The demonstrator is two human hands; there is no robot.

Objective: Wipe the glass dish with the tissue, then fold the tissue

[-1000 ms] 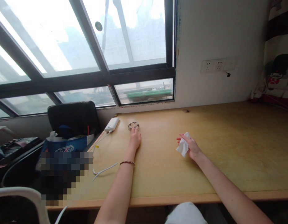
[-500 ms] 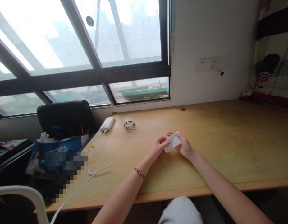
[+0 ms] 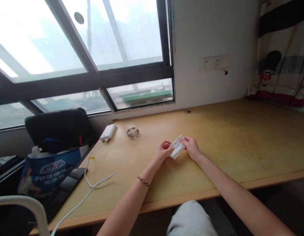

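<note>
Both of my hands meet over the middle of the wooden desk (image 3: 240, 144). They hold a small white tissue (image 3: 176, 148) between them, just above the desk top. My left hand (image 3: 163, 151) pinches its left edge and my right hand (image 3: 191, 147) pinches its right edge. A beaded bracelet sits on my left wrist. A small silver ring-shaped object (image 3: 132, 132) lies on the desk beyond my left hand, apart from it.
A white power bank (image 3: 108, 132) with a white cable (image 3: 92, 183) lies at the desk's left end. A black chair (image 3: 58, 126) and a blue printed bag (image 3: 50, 168) stand left of the desk. Wall sockets (image 3: 214, 63) and a curtain (image 3: 282, 59) are behind.
My left hand left the silver object and came back to the tissue, which both hands now hold. The view has shifted, so everything sits a little further left in the picture.
</note>
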